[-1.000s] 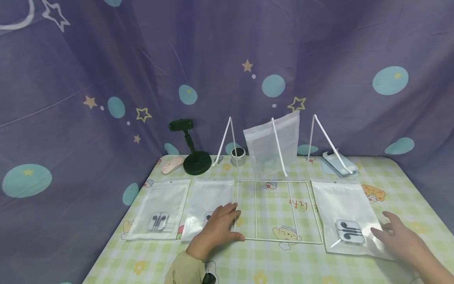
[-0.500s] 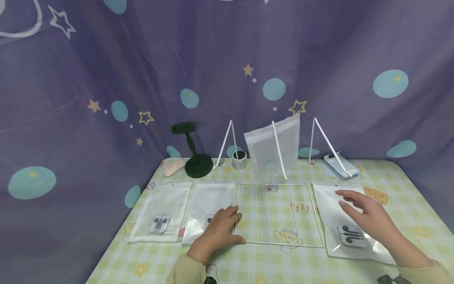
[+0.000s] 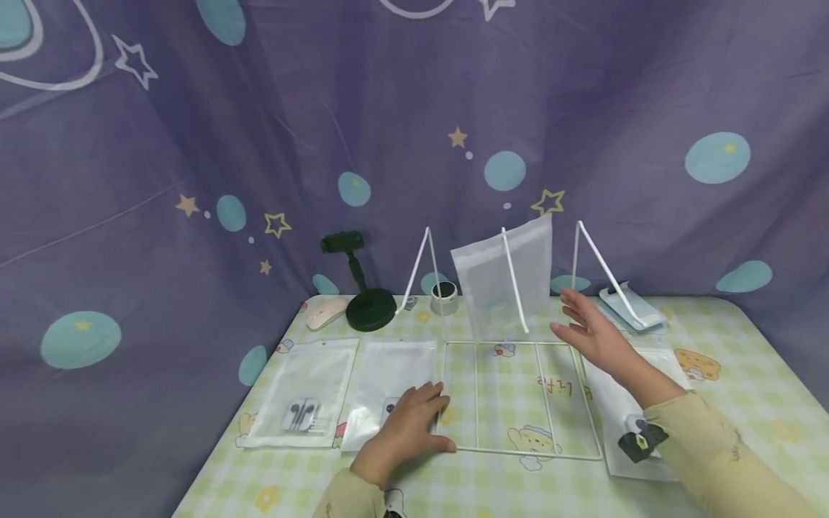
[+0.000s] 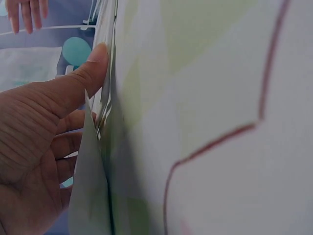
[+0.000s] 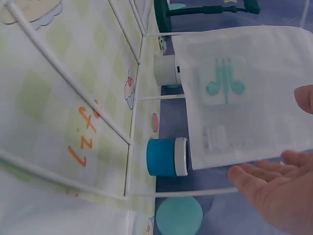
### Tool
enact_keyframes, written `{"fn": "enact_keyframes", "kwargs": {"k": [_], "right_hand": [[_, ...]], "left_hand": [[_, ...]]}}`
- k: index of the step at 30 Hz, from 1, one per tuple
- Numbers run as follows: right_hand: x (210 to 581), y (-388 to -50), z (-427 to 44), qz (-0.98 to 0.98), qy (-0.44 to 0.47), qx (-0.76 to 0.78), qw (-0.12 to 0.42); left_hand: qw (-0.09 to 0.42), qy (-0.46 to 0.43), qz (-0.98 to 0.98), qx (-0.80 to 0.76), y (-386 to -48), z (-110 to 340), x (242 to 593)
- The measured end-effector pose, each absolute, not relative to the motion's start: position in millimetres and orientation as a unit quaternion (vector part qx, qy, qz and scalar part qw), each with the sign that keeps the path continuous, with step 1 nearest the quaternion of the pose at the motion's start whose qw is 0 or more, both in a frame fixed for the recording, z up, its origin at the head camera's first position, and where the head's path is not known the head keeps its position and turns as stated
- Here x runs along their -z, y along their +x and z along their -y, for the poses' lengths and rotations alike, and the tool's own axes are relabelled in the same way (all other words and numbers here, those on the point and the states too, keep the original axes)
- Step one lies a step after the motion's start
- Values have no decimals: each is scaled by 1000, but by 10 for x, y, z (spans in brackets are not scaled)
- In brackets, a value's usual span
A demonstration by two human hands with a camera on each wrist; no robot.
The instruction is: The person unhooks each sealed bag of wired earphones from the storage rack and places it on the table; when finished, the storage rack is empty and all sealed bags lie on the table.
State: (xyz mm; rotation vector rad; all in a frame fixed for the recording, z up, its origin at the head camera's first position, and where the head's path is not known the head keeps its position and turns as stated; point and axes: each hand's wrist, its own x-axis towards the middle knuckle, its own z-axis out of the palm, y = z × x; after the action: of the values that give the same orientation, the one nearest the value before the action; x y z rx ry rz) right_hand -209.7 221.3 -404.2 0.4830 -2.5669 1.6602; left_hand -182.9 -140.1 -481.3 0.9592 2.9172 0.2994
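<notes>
A white wire display rack (image 3: 527,453) lies on the table, its three prongs rising at the back. On the middle prong hangs a frosted zip bag (image 3: 479,288); earphones in a case show through it in the right wrist view. My left hand (image 3: 408,424) rests on the rack's left front corner, fingers spread, overlapping a zip bag (image 3: 398,367). Further left lies another bag (image 3: 307,374) with white earphones. My right hand (image 3: 599,338), holding nothing, is raised near the hanging bag's lower right side, fingers extended. My right forearm partly covers a bag (image 3: 615,410) at the rack's right.
Along the back stand a dark green phone stand (image 3: 369,308), a pink mouse (image 3: 327,314) and a small white round container (image 3: 444,298). A pale blue packet (image 3: 631,309) sits behind the right prong. A blue cylinder (image 5: 162,157) shows in the right wrist view.
My right hand has lifted away from the right-hand bag and moved forward and left, towards the hanging bag. My left hand stays on the rack corner.
</notes>
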Motion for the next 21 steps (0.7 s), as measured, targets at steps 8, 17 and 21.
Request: {"fn": "enact_keyframes", "kwargs": {"k": [8,17,21], "right_hand": [[4067,-2358,-2075,851,108,-514,14],[4086,-2520,-1989,872,79,-484,8],[4081,-2564,-1970,873,76,-482,6]], "left_hand": [[24,315,-944,-100,-1820,1400,4810],[30,308,-947,-90,-1835,1388,4819],[28,308,-947,-91,-1835,1393,4830]]}}
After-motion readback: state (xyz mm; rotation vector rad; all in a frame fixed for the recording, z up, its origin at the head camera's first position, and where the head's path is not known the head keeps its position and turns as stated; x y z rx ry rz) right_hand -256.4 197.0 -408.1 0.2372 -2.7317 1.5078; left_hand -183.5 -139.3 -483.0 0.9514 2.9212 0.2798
